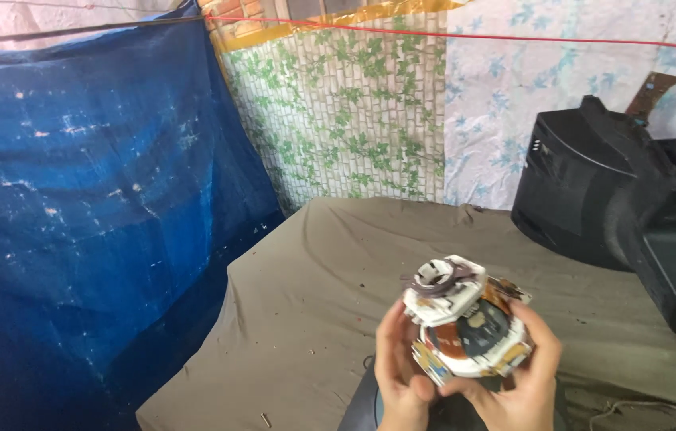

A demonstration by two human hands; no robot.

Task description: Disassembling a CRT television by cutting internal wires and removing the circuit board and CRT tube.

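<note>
Both hands (465, 375) around perhaps a deflection yoke (465, 323)

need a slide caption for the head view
Both hands, left and right, hold a round white-and-copper coil assembly above a grey cloth-covered table.

I see both hands raised close together at the frame's lower edge — left hand (398, 369) cupped with fingers upright, right hand (523, 379) curled opposite, thumb tucked underneath — both clasping.
</note>
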